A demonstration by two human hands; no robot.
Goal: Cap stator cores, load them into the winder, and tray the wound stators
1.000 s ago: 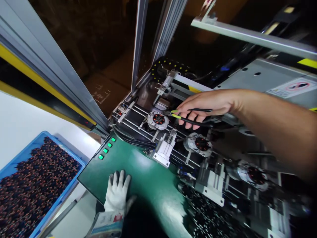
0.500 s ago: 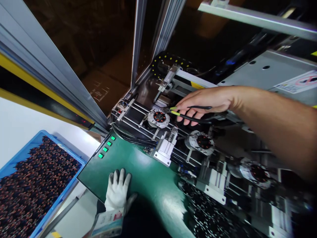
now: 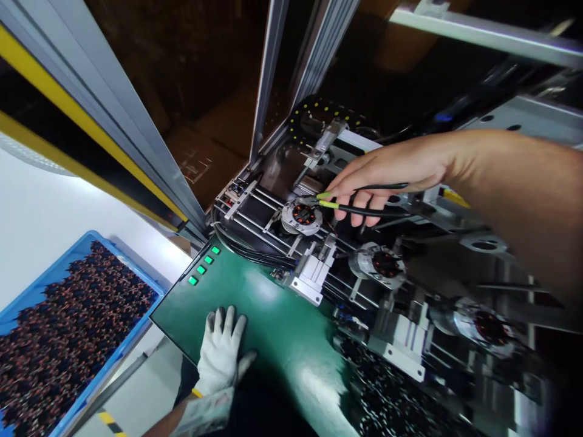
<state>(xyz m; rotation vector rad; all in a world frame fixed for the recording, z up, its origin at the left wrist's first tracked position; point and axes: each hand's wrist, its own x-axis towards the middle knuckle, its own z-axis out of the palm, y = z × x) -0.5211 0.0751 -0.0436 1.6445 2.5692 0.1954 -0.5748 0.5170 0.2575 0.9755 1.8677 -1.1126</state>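
Note:
My bare right hand (image 3: 380,182) is closed round pliers (image 3: 368,210) with black and yellow-green handles. The pliers' jaws are at the upper edge of a round silver fixture (image 3: 290,223), which holds a dark part with orange-red windings (image 3: 304,213). Gloved in white, my left hand (image 3: 221,352) lies flat on the green work surface (image 3: 259,309), fingers spread, holding nothing. Two more round fixtures with similar parts, one in the middle (image 3: 362,267) and one at the right (image 3: 460,318), stand along the machine's rails.
A blue bin (image 3: 159,294) full of dark and orange parts stands at the lower left. Green lit squares (image 3: 201,269) line the surface's left edge. Silver blocks (image 3: 310,280) stand before the fixtures. Many black parts (image 3: 387,388) lie at lower right. A metal frame post (image 3: 268,79) rises behind.
The view has shifted, so the machine and bin appear a little to the right. My right hand still holds the pliers at the same fixture, and my left hand stays flat on the surface.

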